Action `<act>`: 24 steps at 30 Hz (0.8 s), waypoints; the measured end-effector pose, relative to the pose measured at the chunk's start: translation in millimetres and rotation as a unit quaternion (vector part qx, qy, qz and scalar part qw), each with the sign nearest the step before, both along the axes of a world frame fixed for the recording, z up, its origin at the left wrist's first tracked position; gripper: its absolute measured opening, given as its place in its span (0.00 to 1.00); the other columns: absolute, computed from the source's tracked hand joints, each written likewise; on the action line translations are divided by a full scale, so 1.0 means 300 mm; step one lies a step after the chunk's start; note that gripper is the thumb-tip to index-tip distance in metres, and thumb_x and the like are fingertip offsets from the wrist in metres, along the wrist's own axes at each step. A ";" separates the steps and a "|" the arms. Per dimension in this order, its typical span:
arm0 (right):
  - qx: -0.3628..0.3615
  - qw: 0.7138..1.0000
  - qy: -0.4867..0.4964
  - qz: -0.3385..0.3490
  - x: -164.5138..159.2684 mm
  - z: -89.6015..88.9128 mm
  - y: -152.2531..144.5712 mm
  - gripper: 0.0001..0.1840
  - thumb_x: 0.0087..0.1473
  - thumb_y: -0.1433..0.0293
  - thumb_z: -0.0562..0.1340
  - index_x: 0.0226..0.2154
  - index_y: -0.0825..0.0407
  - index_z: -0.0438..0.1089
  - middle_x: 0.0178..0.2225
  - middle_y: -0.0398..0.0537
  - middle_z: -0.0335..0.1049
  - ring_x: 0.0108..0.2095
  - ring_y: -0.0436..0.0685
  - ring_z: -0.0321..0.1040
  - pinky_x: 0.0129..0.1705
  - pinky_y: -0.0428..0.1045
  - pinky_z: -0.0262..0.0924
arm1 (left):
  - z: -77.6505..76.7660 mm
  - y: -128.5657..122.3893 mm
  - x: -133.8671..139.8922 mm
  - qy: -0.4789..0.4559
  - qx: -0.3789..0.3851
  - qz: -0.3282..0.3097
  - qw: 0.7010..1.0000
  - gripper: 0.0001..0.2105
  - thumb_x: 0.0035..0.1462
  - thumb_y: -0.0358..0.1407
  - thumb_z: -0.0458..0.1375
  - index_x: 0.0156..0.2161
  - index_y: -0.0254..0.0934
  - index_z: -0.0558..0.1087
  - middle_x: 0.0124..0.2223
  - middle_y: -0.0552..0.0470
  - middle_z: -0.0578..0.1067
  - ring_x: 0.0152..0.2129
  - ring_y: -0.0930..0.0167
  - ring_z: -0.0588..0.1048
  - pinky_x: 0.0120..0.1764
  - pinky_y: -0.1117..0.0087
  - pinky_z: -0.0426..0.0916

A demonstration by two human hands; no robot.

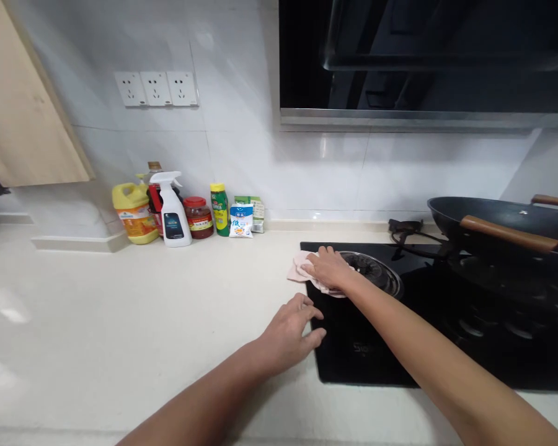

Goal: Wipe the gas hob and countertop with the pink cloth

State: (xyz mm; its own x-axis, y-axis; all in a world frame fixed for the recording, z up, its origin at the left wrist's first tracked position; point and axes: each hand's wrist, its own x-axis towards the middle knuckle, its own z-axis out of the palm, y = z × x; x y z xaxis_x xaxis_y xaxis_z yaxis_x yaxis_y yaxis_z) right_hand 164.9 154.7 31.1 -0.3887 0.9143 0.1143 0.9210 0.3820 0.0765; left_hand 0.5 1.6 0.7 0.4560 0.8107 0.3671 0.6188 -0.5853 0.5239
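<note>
Right hand (329,269) clasps crumpled cloth (299,267) on glossy hob (428,282), part-hiding round burner (382,274); empty left hand (288,331) half-curled at hob's left edge.

Pale pink cloth (299,267), black cooktop (337,347)

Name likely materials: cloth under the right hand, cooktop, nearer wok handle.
Cloth: soft fabric, matte, from its limp folds; fibre unclear.
Cooktop: probably glass, glossy black, given its reflections.
Nearer wok handle: likely wood, smooth, judging by its brown colour; grain isn't clear.
</note>
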 end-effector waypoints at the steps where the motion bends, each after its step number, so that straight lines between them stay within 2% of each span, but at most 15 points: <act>1: -0.003 1.000 0.003 -0.016 -0.010 -0.002 0.031 0.32 0.65 0.48 0.45 0.60 0.46 0.64 0.55 0.61 0.62 0.54 0.69 0.57 0.54 0.60 0.51 | -0.006 -0.001 -0.002 0.009 0.014 -0.006 1.000 0.11 0.60 0.35 0.60 0.47 0.39 0.75 0.51 0.45 0.70 0.46 0.63 0.73 0.52 0.60 0.69; 9: 0.004 0.985 0.047 -0.168 -0.070 -0.025 0.238 0.35 0.65 0.48 0.42 0.59 0.52 0.64 0.57 0.68 0.60 0.56 0.75 0.56 0.53 0.66 0.49 | -0.037 0.008 -0.023 0.079 0.125 -0.030 0.989 0.11 0.59 0.35 0.63 0.46 0.36 0.76 0.48 0.44 0.74 0.40 0.64 0.74 0.42 0.62 0.71; 14: 0.003 0.983 0.056 -0.177 -0.064 -0.015 0.254 0.33 0.64 0.48 0.44 0.58 0.51 0.66 0.55 0.66 0.62 0.56 0.75 0.57 0.53 0.66 0.50 | -0.022 0.008 -0.025 0.126 0.127 -0.019 0.984 0.13 0.60 0.39 0.63 0.48 0.35 0.76 0.42 0.45 0.76 0.38 0.63 0.74 0.40 0.62 0.70; 19: 0.020 0.992 0.042 -0.114 -0.076 -0.008 0.130 0.33 0.65 0.50 0.43 0.58 0.50 0.67 0.55 0.63 0.63 0.54 0.71 0.59 0.53 0.63 0.49 | 0.008 0.007 -0.027 0.119 0.081 -0.022 0.989 0.12 0.64 0.42 0.59 0.47 0.37 0.77 0.42 0.45 0.76 0.41 0.62 0.74 0.45 0.61 0.69; 24: 0.042 0.998 0.033 -0.021 -0.064 -0.031 -0.135 0.28 0.64 0.50 0.47 0.57 0.42 0.68 0.55 0.56 0.63 0.53 0.68 0.58 0.55 0.60 0.49 | 0.028 0.008 -0.032 0.067 0.048 -0.019 0.996 0.10 0.64 0.40 0.57 0.45 0.38 0.77 0.45 0.46 0.77 0.44 0.62 0.74 0.50 0.61 0.67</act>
State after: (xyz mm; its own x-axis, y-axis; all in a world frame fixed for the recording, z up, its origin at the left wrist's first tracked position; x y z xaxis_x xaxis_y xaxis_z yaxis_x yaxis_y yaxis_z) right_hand 145.7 114.3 22.0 -0.3386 0.9159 0.2157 0.9404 0.3370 0.0450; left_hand -9.2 4.0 9.2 0.5359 0.7556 0.3766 0.6559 -0.6535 0.3779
